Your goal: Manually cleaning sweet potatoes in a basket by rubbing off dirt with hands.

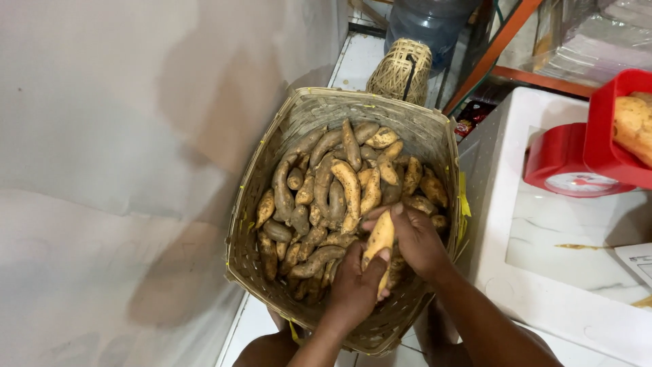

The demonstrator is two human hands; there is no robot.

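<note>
Two hands, left hand (pixel 353 285) and right hand (pixel 415 239), curl fingers around one sweet potato (pixel 379 239).

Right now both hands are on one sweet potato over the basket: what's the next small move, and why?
Probably lift the sweet potato clear of the pile. The left hand grips its lower end and the right hand its upper part, so it is already held, just above the others in the woven basket. The red scale tray stands to the right.
</note>
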